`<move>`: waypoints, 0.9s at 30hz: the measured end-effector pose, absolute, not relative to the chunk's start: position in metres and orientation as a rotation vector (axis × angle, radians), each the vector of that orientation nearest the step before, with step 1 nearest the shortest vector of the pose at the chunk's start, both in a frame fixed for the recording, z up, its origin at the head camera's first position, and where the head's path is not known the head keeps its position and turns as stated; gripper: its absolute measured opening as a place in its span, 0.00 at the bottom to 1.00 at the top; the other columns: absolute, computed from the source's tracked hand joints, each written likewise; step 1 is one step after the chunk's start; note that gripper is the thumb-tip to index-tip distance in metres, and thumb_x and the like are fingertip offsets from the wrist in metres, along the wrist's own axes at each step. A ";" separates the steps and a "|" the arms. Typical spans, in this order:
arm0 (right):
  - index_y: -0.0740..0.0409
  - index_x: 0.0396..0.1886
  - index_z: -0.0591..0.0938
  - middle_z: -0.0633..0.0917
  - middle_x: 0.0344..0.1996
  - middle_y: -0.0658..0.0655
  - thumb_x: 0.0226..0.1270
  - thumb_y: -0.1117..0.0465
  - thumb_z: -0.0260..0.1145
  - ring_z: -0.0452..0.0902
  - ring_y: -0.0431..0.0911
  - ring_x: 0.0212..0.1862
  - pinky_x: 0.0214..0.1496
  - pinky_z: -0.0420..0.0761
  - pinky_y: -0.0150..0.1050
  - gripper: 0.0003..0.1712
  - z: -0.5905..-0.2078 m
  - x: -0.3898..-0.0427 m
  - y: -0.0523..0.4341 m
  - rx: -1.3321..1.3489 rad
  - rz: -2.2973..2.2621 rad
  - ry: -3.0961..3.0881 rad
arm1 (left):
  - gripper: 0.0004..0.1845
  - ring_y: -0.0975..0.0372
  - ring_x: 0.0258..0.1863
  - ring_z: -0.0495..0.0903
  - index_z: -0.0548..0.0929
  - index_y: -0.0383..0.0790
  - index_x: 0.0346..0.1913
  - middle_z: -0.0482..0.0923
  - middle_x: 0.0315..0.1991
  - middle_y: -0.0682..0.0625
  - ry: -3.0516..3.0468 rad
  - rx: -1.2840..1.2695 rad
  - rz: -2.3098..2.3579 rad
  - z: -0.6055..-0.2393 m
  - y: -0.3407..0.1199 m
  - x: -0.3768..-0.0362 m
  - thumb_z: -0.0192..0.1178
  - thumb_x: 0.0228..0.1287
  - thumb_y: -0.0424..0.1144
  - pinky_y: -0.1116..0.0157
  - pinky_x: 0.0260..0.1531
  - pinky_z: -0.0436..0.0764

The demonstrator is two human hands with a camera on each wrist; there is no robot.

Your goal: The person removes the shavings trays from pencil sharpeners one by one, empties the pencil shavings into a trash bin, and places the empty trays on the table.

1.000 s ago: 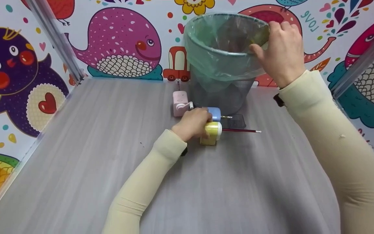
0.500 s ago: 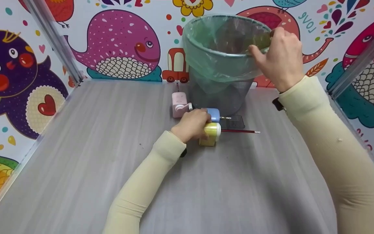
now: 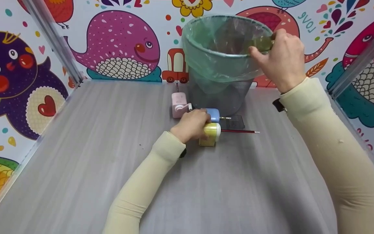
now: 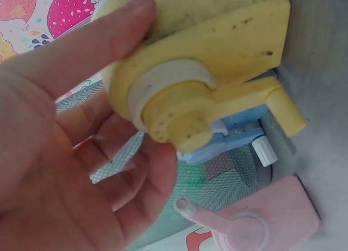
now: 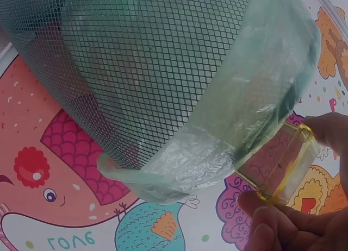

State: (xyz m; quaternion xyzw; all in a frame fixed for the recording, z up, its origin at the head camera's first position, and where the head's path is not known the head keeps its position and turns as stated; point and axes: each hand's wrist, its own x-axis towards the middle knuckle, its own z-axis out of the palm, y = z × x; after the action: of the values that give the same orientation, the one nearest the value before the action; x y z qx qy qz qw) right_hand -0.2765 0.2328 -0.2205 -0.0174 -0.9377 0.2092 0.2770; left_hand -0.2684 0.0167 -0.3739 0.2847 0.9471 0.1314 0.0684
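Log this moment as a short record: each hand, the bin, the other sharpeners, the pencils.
Left hand: grips the yellow sharpener
Right hand: pinches a clear yellow tray at the bin's rim
Bin: mesh, upright, green liner folded over its rim
Other sharpeners: blue sharpener in front of the bin; pink sharpener to its left
Pencils: red pencil sticks out of the yellow sharpener; short pencil, out of the blue one

Long pale-yellow sleeves, left (image 3: 144, 177) and right (image 3: 333, 146), close-fitting, creased toward the elbow. Broad plain cuffs (image 3: 168, 144). Small black piece (image 3: 183, 152) at each wrist. Pale speck (image 3: 341, 141), lint-like, on the right forearm.
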 end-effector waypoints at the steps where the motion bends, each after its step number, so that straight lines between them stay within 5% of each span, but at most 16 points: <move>1: 0.69 0.61 0.74 0.82 0.55 0.69 0.68 0.41 0.64 0.77 0.59 0.57 0.60 0.81 0.52 0.37 -0.220 -0.276 0.233 -0.052 0.574 -2.521 | 0.24 0.54 0.48 0.79 0.86 0.39 0.51 0.81 0.47 0.46 2.850 0.856 0.400 -0.374 0.017 -0.268 0.79 0.50 0.43 0.51 0.51 0.80; 17: 0.67 0.55 0.78 0.88 0.49 0.64 0.64 0.42 0.67 0.86 0.53 0.47 0.53 0.85 0.47 0.34 -0.225 -0.259 0.230 0.009 0.700 -2.383 | 0.24 0.54 0.50 0.79 0.85 0.39 0.50 0.81 0.49 0.46 2.835 0.876 0.411 -0.374 0.016 -0.269 0.78 0.50 0.42 0.50 0.53 0.80; 27: 0.69 0.51 0.78 0.88 0.40 0.65 0.62 0.49 0.71 0.84 0.51 0.38 0.37 0.69 0.13 0.30 -0.238 -0.235 0.230 0.143 0.747 -2.343 | 0.23 0.53 0.51 0.79 0.85 0.38 0.50 0.81 0.49 0.46 2.833 0.864 0.417 -0.374 0.016 -0.268 0.78 0.50 0.40 0.49 0.54 0.79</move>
State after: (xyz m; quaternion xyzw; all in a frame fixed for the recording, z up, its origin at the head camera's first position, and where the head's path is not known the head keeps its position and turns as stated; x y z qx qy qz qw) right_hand -0.2348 0.2296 -0.2382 0.0549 -0.8969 0.2861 0.3326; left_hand -0.2683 0.0161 -0.3739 0.2880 0.9445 0.1390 0.0751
